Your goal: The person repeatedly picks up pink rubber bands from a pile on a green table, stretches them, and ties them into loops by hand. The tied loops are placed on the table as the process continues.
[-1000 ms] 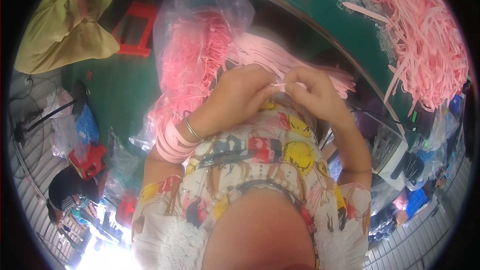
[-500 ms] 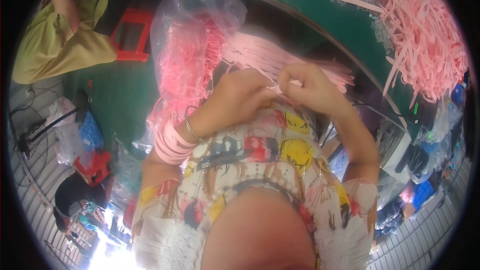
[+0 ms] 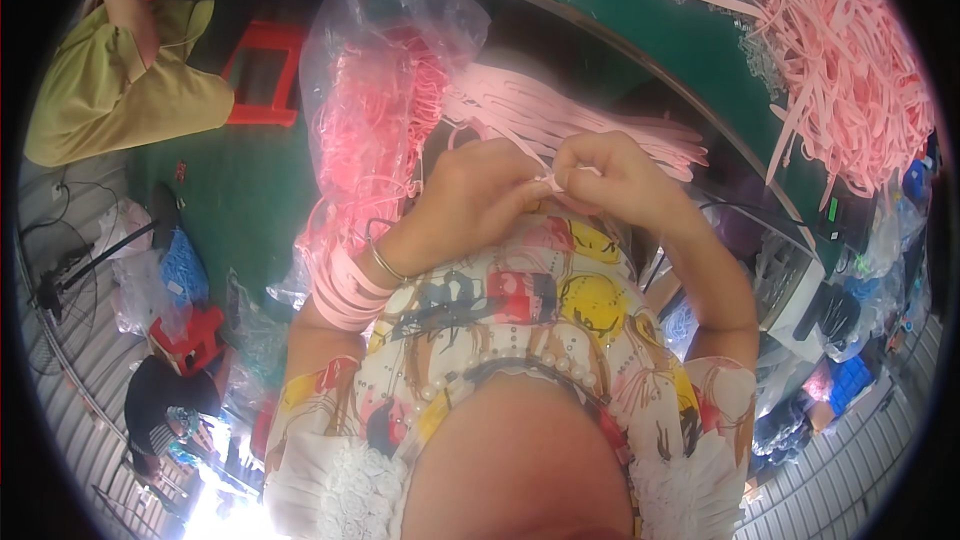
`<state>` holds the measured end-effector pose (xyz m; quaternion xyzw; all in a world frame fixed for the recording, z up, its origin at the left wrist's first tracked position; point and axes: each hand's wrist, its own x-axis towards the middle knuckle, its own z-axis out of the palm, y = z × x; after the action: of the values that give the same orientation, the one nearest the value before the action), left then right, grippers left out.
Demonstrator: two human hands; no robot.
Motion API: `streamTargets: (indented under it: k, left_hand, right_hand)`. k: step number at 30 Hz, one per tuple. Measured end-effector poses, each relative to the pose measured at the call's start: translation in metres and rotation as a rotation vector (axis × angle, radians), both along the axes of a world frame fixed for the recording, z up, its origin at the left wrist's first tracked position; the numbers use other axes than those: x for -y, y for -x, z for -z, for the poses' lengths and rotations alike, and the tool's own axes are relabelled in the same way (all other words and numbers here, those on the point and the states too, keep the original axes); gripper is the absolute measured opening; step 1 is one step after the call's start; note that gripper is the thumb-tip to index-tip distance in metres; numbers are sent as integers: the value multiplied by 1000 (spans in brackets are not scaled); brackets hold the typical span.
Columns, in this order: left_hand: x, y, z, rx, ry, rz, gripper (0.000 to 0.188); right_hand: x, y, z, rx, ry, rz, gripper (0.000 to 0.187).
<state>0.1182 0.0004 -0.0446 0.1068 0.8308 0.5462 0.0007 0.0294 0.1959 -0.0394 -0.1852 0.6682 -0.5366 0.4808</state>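
Observation:
My left hand (image 3: 470, 195) and my right hand (image 3: 615, 180) meet in front of my chest, fingertips pinched together on a thin pink strip (image 3: 548, 180). A bundle of long pink strips (image 3: 560, 120) lies across my lap just beyond the hands. Several pink bands (image 3: 345, 290) are stacked around my left wrist beside a thin bangle. A clear plastic bag of pink strips (image 3: 375, 110) stands at my left, close to the left forearm.
A green table (image 3: 680, 35) curves across the top, with a big heap of loose pink strips (image 3: 850, 70) at the right. A person in a yellow-green top (image 3: 120, 90) sits at the upper left by a red stool (image 3: 265, 70). Bags and clutter lie on the green floor at the left.
Both hands have stayed together on the strip, shifting slightly; the view has tilted a little, so the bag and table sit lower and nearer.

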Motion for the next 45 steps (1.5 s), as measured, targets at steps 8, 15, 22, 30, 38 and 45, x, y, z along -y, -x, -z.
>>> streamTargets:
  k: [8, 15, 22, 30, 38, 45]
  left_hand:
    - [-4, -2, 5, -302, 243, 157, 18]
    - [15, 2, 8, 226, -185, 112, 10]
    - [37, 9, -7, 776, -636, 97, 18]
    - [38, 8, -5, 851, -889, 17, 21]
    - [22, 14, -36, 358, -441, -11, 14]
    - [29, -13, -9, 164, -688, -342, 8]
  right_hand:
    - [4, 13, 8, 307, -82, -120, 14]
    - [11, 10, 10, 121, 144, -12, 10]
    - [26, -3, 3, -547, 259, 60, 9]
    - [38, -20, 13, -857, 244, 228, 11]
    - [18, 6, -10, -112, 241, -73, 26]
    - [7, 17, -40, -225, 410, 221, 18]
